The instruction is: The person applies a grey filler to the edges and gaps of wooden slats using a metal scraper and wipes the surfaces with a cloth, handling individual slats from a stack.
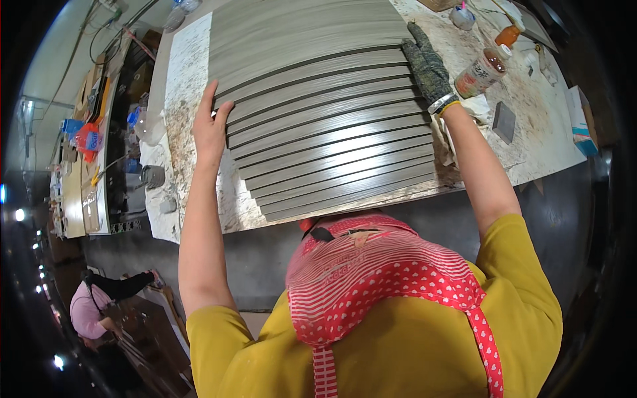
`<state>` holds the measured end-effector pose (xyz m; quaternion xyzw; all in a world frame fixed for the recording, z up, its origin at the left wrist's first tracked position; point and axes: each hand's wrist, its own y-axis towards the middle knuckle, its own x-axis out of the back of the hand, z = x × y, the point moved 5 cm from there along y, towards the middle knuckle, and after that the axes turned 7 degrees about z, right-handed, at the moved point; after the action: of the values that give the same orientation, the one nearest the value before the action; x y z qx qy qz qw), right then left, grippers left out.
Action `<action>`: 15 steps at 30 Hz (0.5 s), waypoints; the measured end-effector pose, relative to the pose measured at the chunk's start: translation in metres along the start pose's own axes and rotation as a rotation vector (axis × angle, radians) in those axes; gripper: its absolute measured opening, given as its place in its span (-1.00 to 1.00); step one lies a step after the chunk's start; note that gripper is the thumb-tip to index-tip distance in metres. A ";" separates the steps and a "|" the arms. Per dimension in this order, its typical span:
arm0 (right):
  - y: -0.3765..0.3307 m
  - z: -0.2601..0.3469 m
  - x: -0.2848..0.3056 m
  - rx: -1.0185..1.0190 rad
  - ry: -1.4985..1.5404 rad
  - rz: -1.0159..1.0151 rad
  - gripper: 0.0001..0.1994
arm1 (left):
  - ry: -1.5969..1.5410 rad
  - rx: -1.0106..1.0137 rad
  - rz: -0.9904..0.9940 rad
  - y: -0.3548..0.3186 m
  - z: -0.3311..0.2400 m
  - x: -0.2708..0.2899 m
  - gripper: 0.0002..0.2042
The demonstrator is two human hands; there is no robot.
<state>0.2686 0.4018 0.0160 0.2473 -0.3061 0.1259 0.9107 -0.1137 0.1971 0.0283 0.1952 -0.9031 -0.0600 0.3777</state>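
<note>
Both hands square up the fanned grey planks (332,132) at frame centre: bare left hand (211,126) and gloved right hand (428,66) pressed flat, open; further alignment likely needs even inward pressure.

A speckled stone-topped desk (544,126) stands on a dark floor (570,219); left of it, a cluttered shelf (86,172); small lights glow beyond the shelf

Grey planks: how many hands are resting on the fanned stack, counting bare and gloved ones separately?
On the grey planks:
Bare left hand: 1
Gloved right hand: 1
Total: 2
</note>
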 end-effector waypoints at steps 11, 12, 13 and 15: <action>-0.052 0.056 0.024 0.300 -0.067 -0.102 -0.53 | -0.285 0.046 -0.128 -0.009 -0.004 0.033 -0.51; -0.068 0.088 0.033 0.237 0.065 -0.133 -0.52 | -0.360 0.024 -0.090 -0.016 -0.004 0.045 -0.54; -0.080 0.112 0.020 0.224 0.195 -0.104 -0.51 | -0.362 0.046 -0.126 -0.034 -0.007 0.066 -0.60; -0.094 0.183 -0.012 0.298 0.310 0.057 -0.50 | -0.421 0.094 -0.239 -0.063 0.010 0.121 -0.69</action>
<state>0.2042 0.2245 0.0995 0.3480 -0.1475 0.2317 0.8964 -0.1783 0.0904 0.0849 0.3011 -0.9343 -0.1013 0.1620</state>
